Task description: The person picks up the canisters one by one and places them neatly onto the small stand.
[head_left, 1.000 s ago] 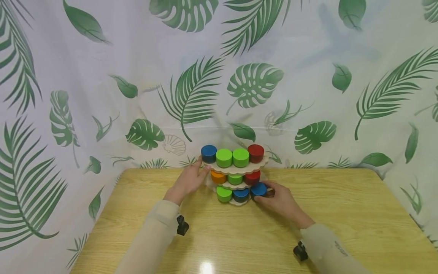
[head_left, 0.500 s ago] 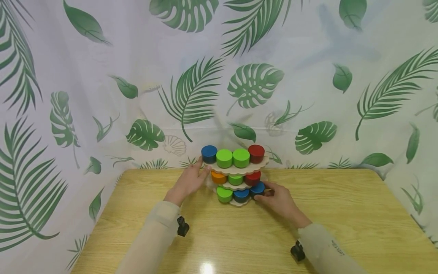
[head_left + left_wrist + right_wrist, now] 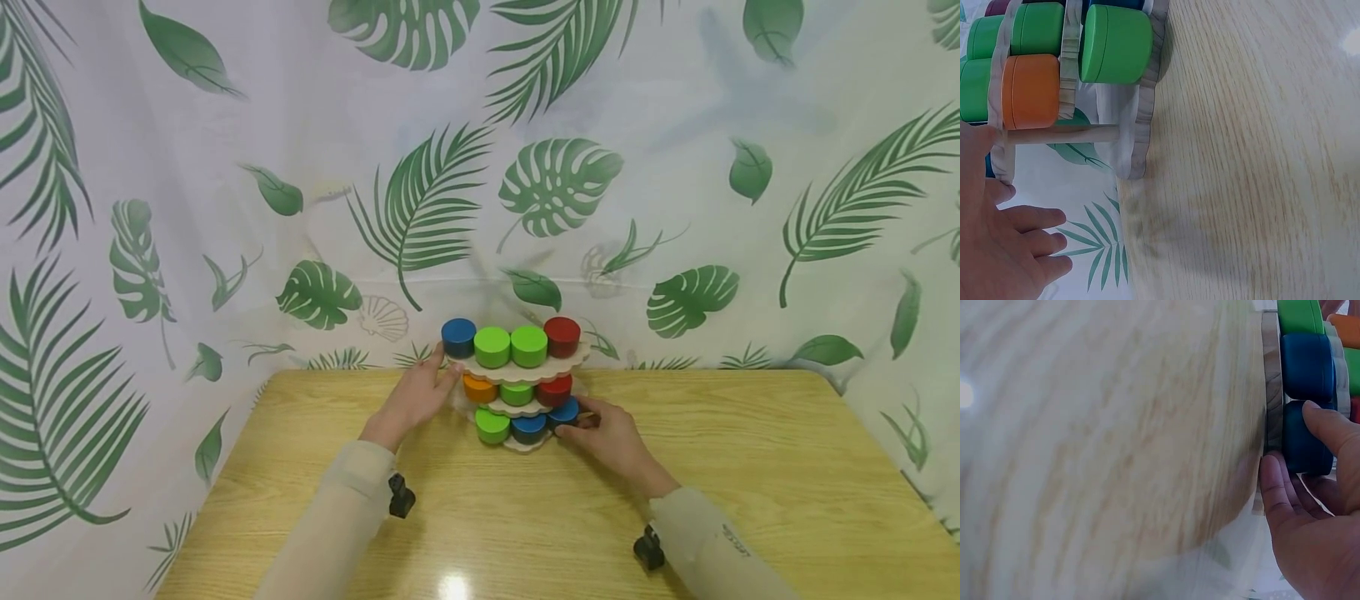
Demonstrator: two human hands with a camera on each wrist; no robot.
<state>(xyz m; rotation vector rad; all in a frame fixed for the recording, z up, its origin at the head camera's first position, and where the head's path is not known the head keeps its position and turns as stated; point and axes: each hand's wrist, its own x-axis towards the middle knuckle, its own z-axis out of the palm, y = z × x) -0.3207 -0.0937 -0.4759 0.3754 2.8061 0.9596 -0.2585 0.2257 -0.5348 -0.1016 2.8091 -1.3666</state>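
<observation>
A wooden tiered stand (image 3: pixel 522 371) with scalloped shelves bears coloured round blocks on three levels. My left hand (image 3: pixel 412 396) pinches the left edge of its top shelf, thumb above and index finger below, the other fingers extended in the left wrist view. With my right hand (image 3: pixel 611 437) I hold a blue round block (image 3: pixel 1305 442) at the right end of the lowest shelf, thumb on its side. Beside it stand another blue block (image 3: pixel 1307 365) and a green block (image 3: pixel 492 425). An orange block (image 3: pixel 1030 92) is on the middle shelf.
The stand is near the back edge of a wood-grain table (image 3: pixel 480 517). A white leaf-patterned cloth (image 3: pixel 450 225) hangs behind. On the top shelf are a dark blue block (image 3: pixel 458 338), two green blocks (image 3: pixel 492 347) and a red block (image 3: pixel 562 337).
My right hand has moved slightly left and inward, bringing the blue block farther onto the lowest shelf, beside the other blue one. The left hand keeps its place on the stand.
</observation>
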